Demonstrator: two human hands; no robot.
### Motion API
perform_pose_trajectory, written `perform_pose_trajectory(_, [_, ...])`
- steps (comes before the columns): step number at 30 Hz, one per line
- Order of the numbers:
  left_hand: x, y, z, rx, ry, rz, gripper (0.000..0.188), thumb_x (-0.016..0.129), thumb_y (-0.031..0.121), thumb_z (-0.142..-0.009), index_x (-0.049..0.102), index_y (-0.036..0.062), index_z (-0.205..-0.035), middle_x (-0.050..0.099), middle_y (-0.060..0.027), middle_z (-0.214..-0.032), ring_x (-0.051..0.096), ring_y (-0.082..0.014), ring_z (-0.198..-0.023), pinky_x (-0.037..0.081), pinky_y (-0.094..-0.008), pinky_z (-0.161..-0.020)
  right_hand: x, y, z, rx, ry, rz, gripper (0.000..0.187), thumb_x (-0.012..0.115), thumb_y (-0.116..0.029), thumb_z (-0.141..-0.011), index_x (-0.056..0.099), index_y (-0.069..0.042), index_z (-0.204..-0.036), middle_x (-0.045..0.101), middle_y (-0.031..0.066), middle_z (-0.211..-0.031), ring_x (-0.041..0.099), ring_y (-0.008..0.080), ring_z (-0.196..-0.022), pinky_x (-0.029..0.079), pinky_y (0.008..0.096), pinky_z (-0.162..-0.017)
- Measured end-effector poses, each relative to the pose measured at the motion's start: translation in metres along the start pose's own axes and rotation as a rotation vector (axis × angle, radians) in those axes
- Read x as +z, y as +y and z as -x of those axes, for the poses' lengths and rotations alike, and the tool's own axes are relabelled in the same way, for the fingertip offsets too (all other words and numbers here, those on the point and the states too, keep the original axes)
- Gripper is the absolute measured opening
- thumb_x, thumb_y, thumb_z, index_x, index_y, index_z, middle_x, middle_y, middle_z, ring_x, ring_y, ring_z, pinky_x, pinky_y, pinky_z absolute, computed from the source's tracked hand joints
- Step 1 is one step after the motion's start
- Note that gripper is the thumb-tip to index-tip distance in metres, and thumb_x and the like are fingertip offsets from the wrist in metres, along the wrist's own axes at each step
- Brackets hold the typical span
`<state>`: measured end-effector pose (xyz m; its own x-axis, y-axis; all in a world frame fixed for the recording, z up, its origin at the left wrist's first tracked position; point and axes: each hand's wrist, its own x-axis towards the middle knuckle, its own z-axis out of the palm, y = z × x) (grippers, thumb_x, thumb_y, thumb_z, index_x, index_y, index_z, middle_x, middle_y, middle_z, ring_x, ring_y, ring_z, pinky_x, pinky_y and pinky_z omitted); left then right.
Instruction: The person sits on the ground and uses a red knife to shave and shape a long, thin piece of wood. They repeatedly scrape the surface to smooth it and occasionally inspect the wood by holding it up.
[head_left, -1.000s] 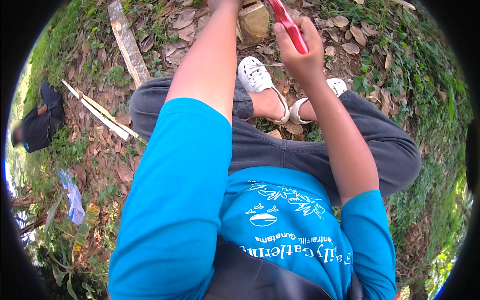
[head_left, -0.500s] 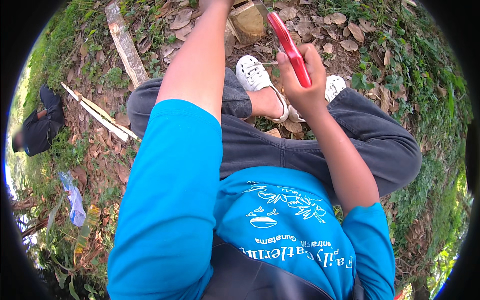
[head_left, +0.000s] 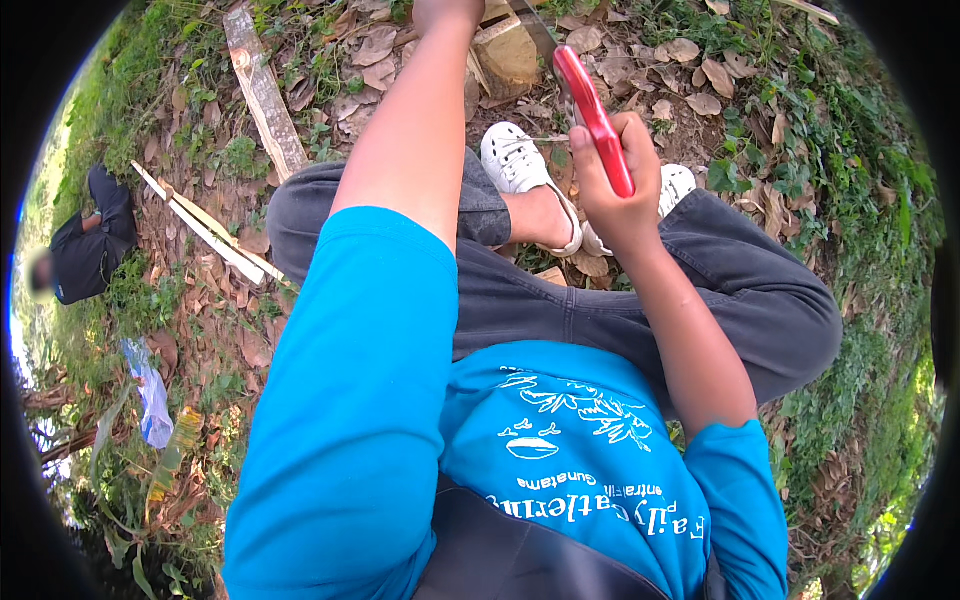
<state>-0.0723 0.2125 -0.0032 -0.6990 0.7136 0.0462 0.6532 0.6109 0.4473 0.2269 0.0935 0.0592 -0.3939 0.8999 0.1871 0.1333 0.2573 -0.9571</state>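
Note:
My right hand [head_left: 622, 180] is closed around the red handle of a saw [head_left: 594, 122], in front of my white shoes. From the handle its grey blade runs up and left past the top edge, beside a cut wooden block [head_left: 506, 58]; the blade's teeth cannot be made out. My left arm stretches straight ahead, and my left hand [head_left: 448, 12] is cut off at the top edge, close to the block. Its fingers are out of sight.
White shoes [head_left: 515, 158] lie between my crossed legs [head_left: 530, 275]. A long plank [head_left: 265, 95] and split strips [head_left: 205, 230] lie on the leafy ground at left. Farther left are a person in dark clothes [head_left: 85, 255] and a plastic bag [head_left: 152, 400].
The whole view has shifted slightly, so things appear a little lower and to the right. The saw handle and my right hand have come slightly nearer to me; the grip is unchanged.

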Motion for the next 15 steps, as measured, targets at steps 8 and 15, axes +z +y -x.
perform_pose_trajectory(8, [0.013, 0.0, -0.017, 0.298, -0.03, -0.298, 0.031, 0.047, 0.012, -0.097, 0.077, 0.0012, -0.1, 0.075, -0.0223, -0.101, 0.075, -0.0364, -0.094, 0.061, -0.048, -0.081, 0.047, 0.005, -0.107, -0.093, 0.005, -0.016, 0.028, 0.075, -0.024, -0.097, 0.056, -0.007, -0.085, 0.049, -0.003, -0.066, 0.042, 0.006, -0.059, 0.036, 0.0269, -0.053])
perform_pose_trajectory(15, [-0.016, 0.019, 0.014, -0.099, 0.037, 0.116, 0.045, 0.042, 0.029, -0.101, 0.076, -0.0015, -0.1, 0.073, -0.0292, -0.105, 0.07, -0.048, -0.102, 0.055, -0.0574, -0.091, 0.001, 0.007, -0.001, -0.059, -0.015, 0.032, 0.025, 0.074, -0.019, -0.096, 0.054, -0.007, -0.088, 0.049, 0.0011, -0.064, 0.044, 0.008, -0.057, 0.038, 0.0277, -0.053])
